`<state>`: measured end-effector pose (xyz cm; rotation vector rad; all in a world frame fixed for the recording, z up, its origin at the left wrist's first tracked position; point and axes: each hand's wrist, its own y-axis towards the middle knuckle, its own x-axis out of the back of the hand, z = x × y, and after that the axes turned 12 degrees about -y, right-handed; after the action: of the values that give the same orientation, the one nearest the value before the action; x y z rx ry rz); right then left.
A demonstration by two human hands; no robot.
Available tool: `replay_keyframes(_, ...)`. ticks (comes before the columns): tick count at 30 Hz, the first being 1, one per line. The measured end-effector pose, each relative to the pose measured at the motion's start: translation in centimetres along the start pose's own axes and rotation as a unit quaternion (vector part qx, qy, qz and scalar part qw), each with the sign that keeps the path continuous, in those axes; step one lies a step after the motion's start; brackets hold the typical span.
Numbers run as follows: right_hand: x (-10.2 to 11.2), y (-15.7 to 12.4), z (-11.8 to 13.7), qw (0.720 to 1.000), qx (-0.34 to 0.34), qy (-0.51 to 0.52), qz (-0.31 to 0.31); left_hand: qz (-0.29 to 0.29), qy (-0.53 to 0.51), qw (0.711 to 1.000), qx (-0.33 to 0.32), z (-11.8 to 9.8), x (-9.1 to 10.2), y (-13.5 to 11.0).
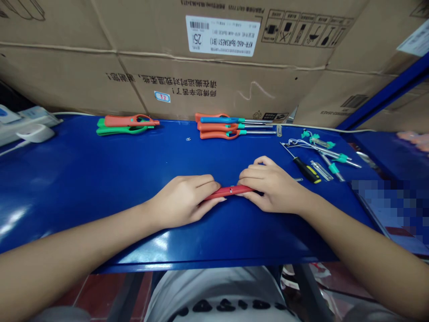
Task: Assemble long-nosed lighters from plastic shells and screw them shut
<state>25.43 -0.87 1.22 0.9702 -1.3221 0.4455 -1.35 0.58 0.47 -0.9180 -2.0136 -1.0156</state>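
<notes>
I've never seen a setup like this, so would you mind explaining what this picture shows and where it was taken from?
This picture comes from a camera worn on a person's head, looking forward and down, so the arms reach in from the bottom corners. There is no machine here, only two bare hands. The left hand and the right hand together hold a slim red plastic part at its two ends, just above a blue table. Farther along the table lie red and green looped plastic handles and what look like long utility lighters with orange handles and metal nozzles. To the right are a black-and-yellow screwdriver and wires with teal fittings. Cardboard cartons stand behind the table.
</notes>
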Motion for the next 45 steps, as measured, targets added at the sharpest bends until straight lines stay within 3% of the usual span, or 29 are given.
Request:
replay_keyframes(12,0.1,0.5,1.4,0.999,-0.006,0.027,-0.031,-0.062,-0.183,0.981,0.028,-0.4,-0.3,0.2)
replay_keyframes(15,0.1,0.3,1.2,0.998,-0.014,0.034,-0.046,-0.08,-0.169,0.982,0.025,-0.2,-0.3,0.4)
replay_keyframes(26,0.0,0.0,0.5,0.998,-0.025,0.017,-0.061,-0.064,-0.152,0.986,0.011,-0.3,0.0,0.2)
replay_keyframes(34,0.4,0.0,-0.3,0.996,-0.084,0.013,-0.003,-0.087,-0.114,0.99,0.017,0.7,0.1,0.3)
replay_keyframes(40,1.0,-0.5,-2.0,0.994,-0.104,0.012,-0.023,-0.11,-0.08,0.991,0.016,1.2,0.5,0.3)
replay_keyframes(45,1.1,-0.7,-1.9,0.993,-0.107,0.034,-0.023,-0.121,-0.07,0.99,0.002,1.0,0.6,0.3)
